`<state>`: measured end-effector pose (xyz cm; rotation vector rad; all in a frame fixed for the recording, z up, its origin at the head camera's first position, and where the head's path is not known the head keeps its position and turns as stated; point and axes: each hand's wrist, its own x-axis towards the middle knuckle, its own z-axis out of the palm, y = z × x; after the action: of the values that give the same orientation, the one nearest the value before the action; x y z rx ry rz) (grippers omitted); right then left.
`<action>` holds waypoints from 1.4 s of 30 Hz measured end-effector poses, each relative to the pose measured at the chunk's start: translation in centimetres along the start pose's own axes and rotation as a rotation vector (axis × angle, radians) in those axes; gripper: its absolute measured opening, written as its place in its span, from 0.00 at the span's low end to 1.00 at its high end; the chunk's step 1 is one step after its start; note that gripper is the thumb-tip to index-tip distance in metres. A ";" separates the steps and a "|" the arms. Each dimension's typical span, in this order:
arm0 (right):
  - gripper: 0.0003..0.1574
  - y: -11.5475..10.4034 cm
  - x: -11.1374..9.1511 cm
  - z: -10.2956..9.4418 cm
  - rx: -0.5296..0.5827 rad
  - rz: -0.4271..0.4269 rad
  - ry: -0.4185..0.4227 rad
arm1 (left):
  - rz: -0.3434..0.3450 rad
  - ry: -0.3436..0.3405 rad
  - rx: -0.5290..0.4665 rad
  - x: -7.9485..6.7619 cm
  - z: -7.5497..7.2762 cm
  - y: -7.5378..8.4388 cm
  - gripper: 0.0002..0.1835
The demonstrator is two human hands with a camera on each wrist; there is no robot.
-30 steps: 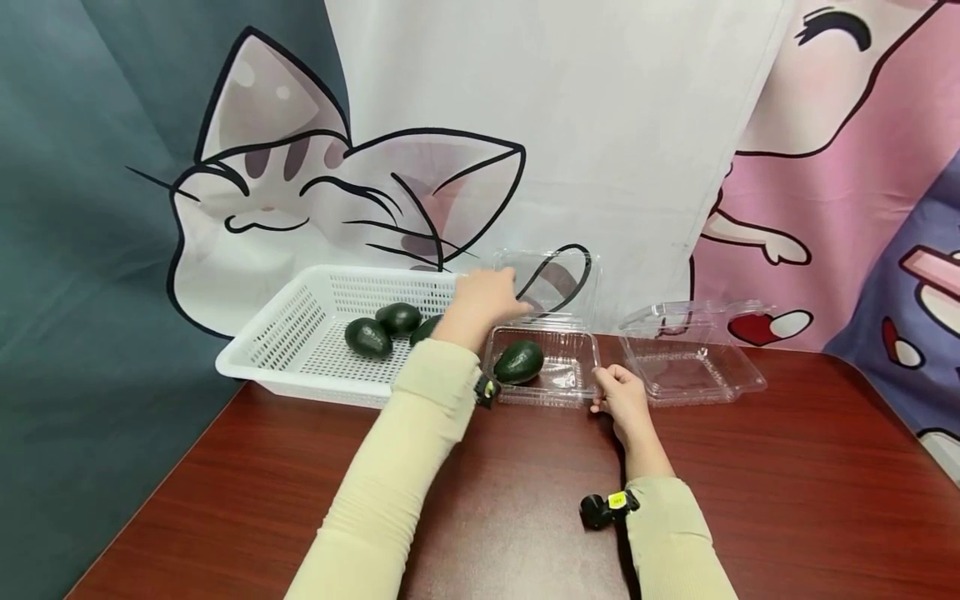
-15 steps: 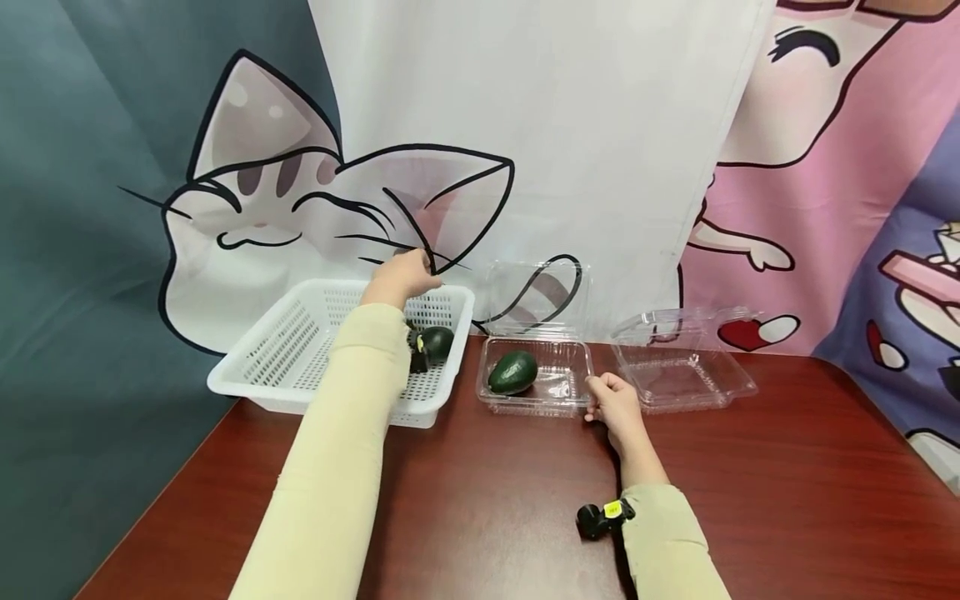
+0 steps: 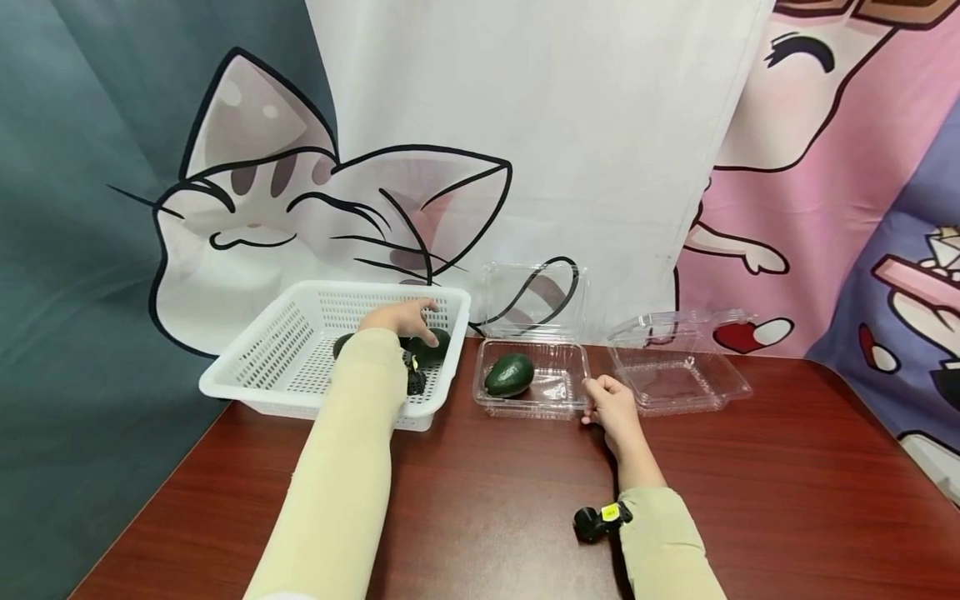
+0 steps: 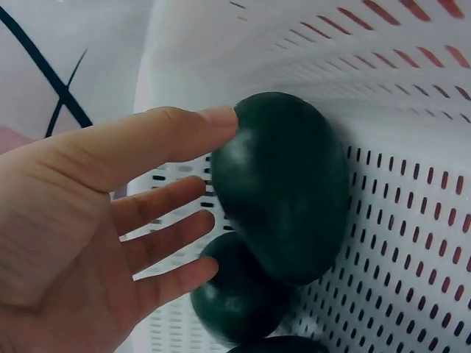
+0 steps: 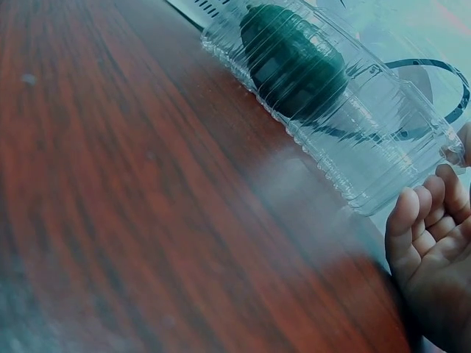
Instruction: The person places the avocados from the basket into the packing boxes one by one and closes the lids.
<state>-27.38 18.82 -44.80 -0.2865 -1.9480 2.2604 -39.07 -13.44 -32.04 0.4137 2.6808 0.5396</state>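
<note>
In the head view my left hand (image 3: 396,318) is inside the white perforated basket (image 3: 251,354), over dark green avocados. The left wrist view shows its fingers spread, with the thumb tip at the upper edge of an avocado (image 4: 283,184) and the other fingers near a second avocado (image 4: 239,298). A third one is cut off at the bottom edge. My right hand (image 3: 611,404) pinches the right rim of a clear plastic clamshell container (image 3: 528,411), its lid raised. One avocado (image 3: 510,375) lies in that container's left half. The right hand's fingers (image 5: 405,224) are curled at the container's corner.
Another clear clamshell container (image 3: 690,392) stands right of the first with its lid up. A printed cloth backdrop (image 3: 600,125) hangs behind the brown table (image 3: 480,500). The basket stands at the table's left, close to the backdrop.
My left hand has moved left from above the first container, over to the basket, then down among the avocados. My right hand has stayed at the container's rim.
</note>
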 end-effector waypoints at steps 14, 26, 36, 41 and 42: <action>0.24 0.2 0.0 0.1 0.019 0.001 0.002 | -0.018 -0.091 0.009 1.0 1.1 -0.4 0.42; 0.24 0.0 0.1 0.2 0.010 -0.002 0.001 | -0.046 -0.172 0.062 1.4 2.0 -1.1 0.43; 0.24 -0.3 -0.2 0.1 0.017 0.006 -0.005 | -0.088 -0.172 0.053 1.9 2.0 -1.2 0.45; 0.24 0.0 0.0 0.1 0.011 -0.001 0.002 | -0.081 -0.164 0.031 1.8 2.0 -1.4 0.43; 0.24 0.0 0.1 0.1 0.009 -0.003 0.005 | -0.084 -0.155 0.033 1.7 2.0 -1.3 0.42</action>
<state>-27.46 18.73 -44.80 -0.2879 -1.9342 2.2640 -40.07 -13.39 -34.80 0.3358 2.5475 0.4210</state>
